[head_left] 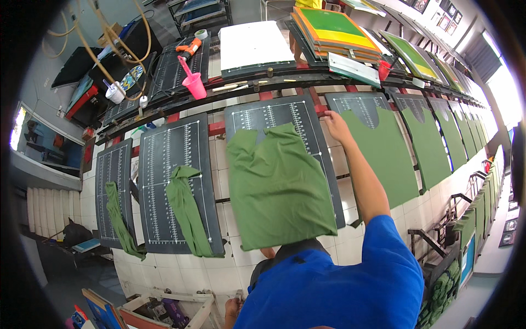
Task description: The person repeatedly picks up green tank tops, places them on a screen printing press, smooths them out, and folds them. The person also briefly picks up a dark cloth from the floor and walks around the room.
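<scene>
A wrinkled green shirt (279, 192) lies over the dark marked board (241, 116) in front of me, its lower hem over the near end. My right hand (336, 127) reaches past the shirt to the board's far right corner, beside a red metal bar (320, 109). Its fingers look loosely extended, with nothing seen in them. My left hand (233, 307) hangs low at my left side, near a pale frame (205, 310). It is dark and small there, so its fingers cannot be made out.
Narrow green fabric pieces (189, 211) lie on the boards at left. Smooth green shirt panels (383, 153) cover boards at right. The far rail bears a pink cup (194, 86), a heat gun (190, 49), a white board (255, 46) and stacked screen frames (334, 30).
</scene>
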### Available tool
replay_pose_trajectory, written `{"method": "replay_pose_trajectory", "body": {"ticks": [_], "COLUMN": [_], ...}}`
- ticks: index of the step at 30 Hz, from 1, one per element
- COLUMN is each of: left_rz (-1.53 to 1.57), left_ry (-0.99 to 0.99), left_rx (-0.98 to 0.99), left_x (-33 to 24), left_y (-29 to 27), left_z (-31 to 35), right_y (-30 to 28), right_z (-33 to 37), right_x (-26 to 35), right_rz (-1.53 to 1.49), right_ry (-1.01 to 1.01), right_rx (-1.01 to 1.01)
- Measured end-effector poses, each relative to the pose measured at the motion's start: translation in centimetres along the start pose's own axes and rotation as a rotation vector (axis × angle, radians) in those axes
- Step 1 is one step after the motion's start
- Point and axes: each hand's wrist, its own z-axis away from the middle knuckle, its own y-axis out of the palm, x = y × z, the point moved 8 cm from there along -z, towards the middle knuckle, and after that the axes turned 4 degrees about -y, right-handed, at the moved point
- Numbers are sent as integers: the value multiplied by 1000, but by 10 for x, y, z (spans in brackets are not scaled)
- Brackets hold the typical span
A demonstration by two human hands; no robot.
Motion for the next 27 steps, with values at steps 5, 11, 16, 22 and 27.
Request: {"method": "replay_pose_trajectory", "body": {"ticks": [5,11,16,22,27], "left_rz": [55,82,66,69,38], "left_ry": [-320,-524,-554,-554,-469], "left_rx": [-70,-125,-124,-144,-120], "left_x": [-50,-126,-170,-183,-180], "left_y": [13,53,57,50,30], "left_z": [7,3,-9,-2,-9], "right_y": [88,170,187,206,143], "right_z": [-119,-204,-242,-244,-189], "right_x": [-122,-187,-205,-203,-180], "right_rz": [-37,-111,301,497,-99], "right_ry": [20,80,-243,-23,29], "right_rx": [125,188,94,358,45]}}
